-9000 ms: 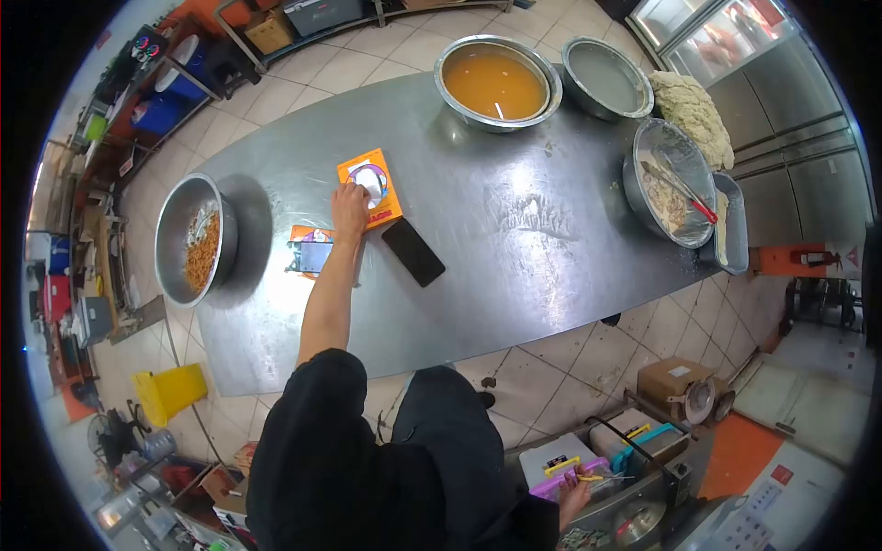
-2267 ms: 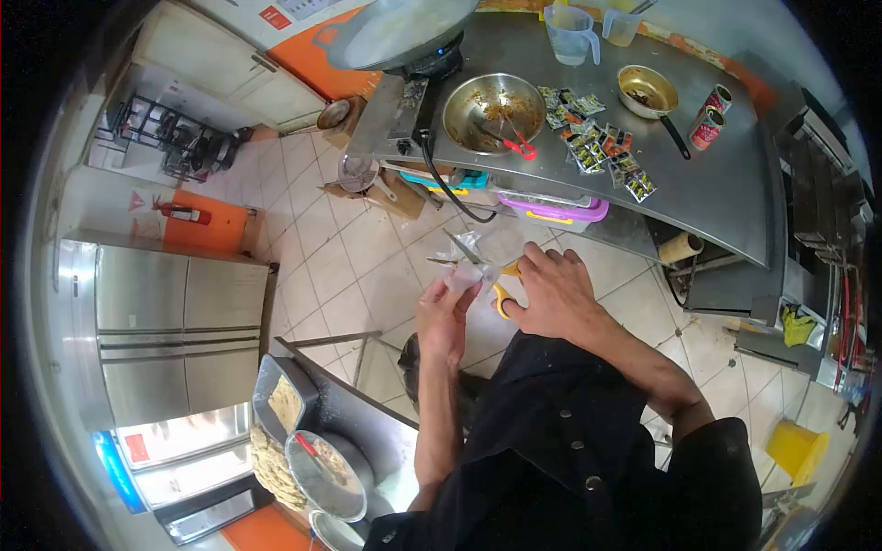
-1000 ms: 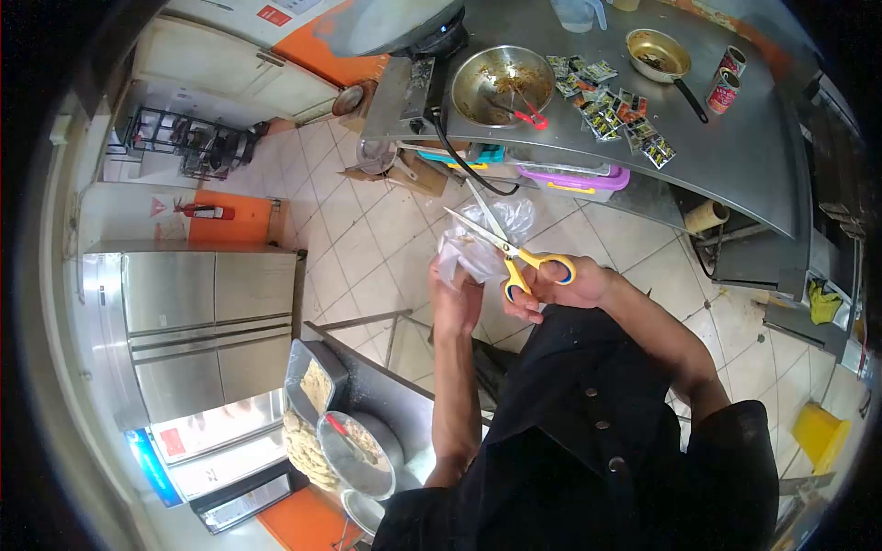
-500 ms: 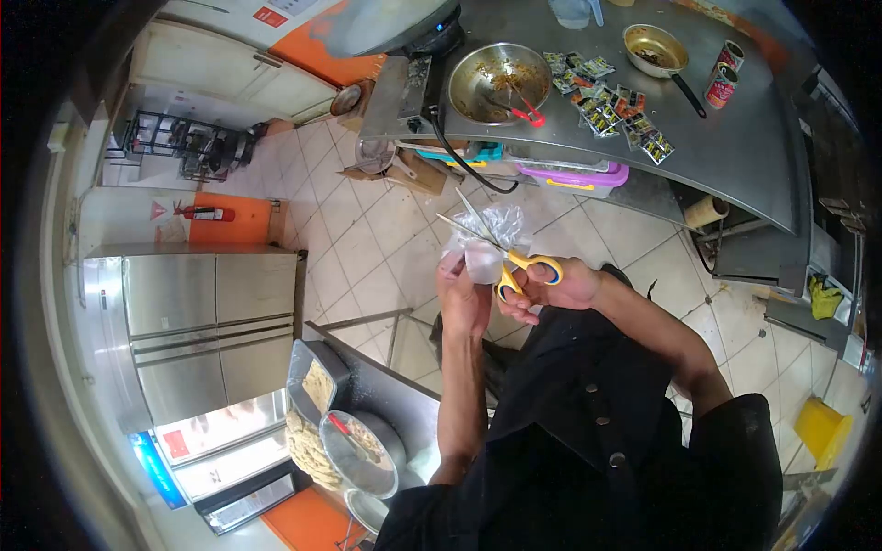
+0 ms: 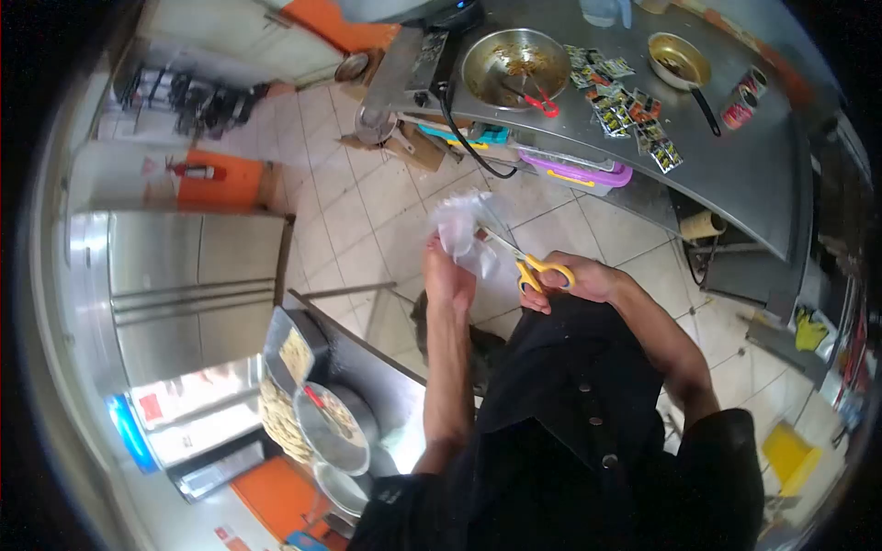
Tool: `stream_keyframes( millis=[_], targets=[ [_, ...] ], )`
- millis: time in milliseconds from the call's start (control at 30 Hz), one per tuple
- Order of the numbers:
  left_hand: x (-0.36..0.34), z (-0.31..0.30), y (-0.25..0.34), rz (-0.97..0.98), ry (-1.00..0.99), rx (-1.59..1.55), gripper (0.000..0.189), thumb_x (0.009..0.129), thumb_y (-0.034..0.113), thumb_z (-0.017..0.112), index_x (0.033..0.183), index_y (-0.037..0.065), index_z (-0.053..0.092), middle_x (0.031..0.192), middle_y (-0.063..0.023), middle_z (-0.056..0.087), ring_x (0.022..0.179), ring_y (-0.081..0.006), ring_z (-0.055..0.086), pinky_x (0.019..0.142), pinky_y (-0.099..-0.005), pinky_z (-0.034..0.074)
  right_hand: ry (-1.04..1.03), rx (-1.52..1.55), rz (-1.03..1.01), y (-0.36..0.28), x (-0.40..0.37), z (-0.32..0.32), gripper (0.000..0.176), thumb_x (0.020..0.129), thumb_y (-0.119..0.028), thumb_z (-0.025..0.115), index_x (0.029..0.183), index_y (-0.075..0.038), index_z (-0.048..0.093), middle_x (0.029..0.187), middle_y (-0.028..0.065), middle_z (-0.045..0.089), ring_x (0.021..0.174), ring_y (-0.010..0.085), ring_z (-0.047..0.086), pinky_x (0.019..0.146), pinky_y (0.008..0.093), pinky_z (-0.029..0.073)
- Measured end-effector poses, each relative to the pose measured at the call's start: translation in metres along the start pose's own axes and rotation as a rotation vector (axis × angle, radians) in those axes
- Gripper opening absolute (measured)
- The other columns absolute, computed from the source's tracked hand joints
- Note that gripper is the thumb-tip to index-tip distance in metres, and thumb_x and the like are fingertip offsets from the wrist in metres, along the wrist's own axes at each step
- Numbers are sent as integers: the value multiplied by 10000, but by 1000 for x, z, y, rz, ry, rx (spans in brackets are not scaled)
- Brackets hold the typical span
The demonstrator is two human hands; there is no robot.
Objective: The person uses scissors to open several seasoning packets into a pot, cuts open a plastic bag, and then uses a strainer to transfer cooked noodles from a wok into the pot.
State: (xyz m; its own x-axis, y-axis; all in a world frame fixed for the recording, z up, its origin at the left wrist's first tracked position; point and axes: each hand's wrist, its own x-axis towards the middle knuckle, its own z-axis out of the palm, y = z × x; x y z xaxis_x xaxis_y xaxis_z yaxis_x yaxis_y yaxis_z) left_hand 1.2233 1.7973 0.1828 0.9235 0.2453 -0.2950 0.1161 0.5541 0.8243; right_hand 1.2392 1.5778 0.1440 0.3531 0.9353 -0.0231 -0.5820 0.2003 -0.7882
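Observation:
Clear plastic film, perhaps a bag (image 5: 467, 230), is gripped by the fingers of my left hand (image 5: 447, 275) and bunches up loosely in front of me. My right hand (image 5: 581, 278) is wrapped around the yellow handles of a pair of scissors (image 5: 525, 264). The blades point up and left and reach the plastic, which partly covers them. Both hands are held over the tiled floor, in front of my dark top.
A steel counter (image 5: 588, 193) carries a steel bowl (image 5: 487, 87) with red-handled tongs, several sachets (image 5: 625, 110), a pan (image 5: 675, 78) and cans (image 5: 740, 112). At lower left, a side table holds a tray (image 5: 315, 335) and a basin (image 5: 367, 427) beside a pile of pale food (image 5: 278, 413).
My left hand and the plastic have moved slightly up and left. The scissor blades, spread clear of the plastic before, now overlap it and look closer together. The view has shifted.

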Motion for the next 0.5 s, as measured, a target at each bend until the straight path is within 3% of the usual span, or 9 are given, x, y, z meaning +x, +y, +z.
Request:
stream_keyframes(
  millis=[100, 167, 200, 267, 333, 367, 433, 500],
  targets=[
    [27, -19, -1, 91, 214, -330, 211, 917, 155, 639, 1035, -19, 660, 959, -85, 688, 899, -190, 661, 799, -296, 510, -43, -58, 35, 0, -26, -11, 534, 867, -571, 651, 799, -48, 573, 782, 47, 565, 776, 163, 541, 701, 309, 434],
    [48, -58, -3, 148, 374, 50, 269, 929, 236, 675, 1010, -21, 676, 888, -55, 676, 886, -161, 649, 793, -283, 504, 151, -193, 65, 13, -52, -26, 521, 883, -558, 637, 810, -45, 585, 790, 42, 570, 772, 155, 541, 707, 312, 437],
    [47, -68, -4, 149, 393, 31, 269, 929, 236, 675, 1010, -21, 676, 888, -55, 676, 886, -161, 649, 793, -283, 504, 245, -236, 125, 9, -62, -29, 459, 906, -494, 636, 825, -45, 595, 792, 31, 576, 762, 131, 538, 707, 297, 439],
    [39, -85, -13, 64, 582, 462, 298, 896, 269, 738, 939, -23, 692, 806, -36, 649, 833, -122, 630, 747, -266, 504, 336, -272, 169, 18, -84, -43, 431, 914, -463, 632, 832, -41, 603, 793, 26, 579, 762, 120, 538, 708, 283, 440],
    [27, -111, -37, 62, 645, 480, 312, 874, 280, 765, 910, -22, 694, 769, -29, 636, 772, -108, 617, 692, -254, 499, 519, -300, 225, 38, -109, -64, 347, 931, -363, 641, 880, -19, 647, 825, 21, 619, 761, 92, 554, 713, 249, 446],
    [19, -127, -53, 62, 693, 519, 328, 851, 292, 791, 881, -20, 697, 733, -23, 624, 711, -95, 605, 636, -241, 493, 515, -307, 243, 39, -116, -71, 347, 931, -363, 641, 880, -19, 647, 825, 21, 619, 761, 92, 554, 713, 249, 446],
    [-1, -172, -94, 10, 720, 455, 332, 852, 289, 790, 886, -27, 694, 731, -27, 628, 657, -96, 593, 579, -233, 477, 619, -364, 285, 36, -132, -81, 395, 914, -395, 676, 1024, -15, 672, 880, 16, 666, 816, 91, 600, 721, 248, 461],
    [-19, -188, -121, -89, 842, 379, 360, 864, 297, 778, 904, -48, 682, 736, -33, 641, 575, -100, 575, 484, -216, 440, 717, -458, 278, 31, -142, -89, 428, 913, -427, 677, 967, -3, 701, 800, 25, 676, 756, 93, 612, 672, 265, 468]
  ],
)
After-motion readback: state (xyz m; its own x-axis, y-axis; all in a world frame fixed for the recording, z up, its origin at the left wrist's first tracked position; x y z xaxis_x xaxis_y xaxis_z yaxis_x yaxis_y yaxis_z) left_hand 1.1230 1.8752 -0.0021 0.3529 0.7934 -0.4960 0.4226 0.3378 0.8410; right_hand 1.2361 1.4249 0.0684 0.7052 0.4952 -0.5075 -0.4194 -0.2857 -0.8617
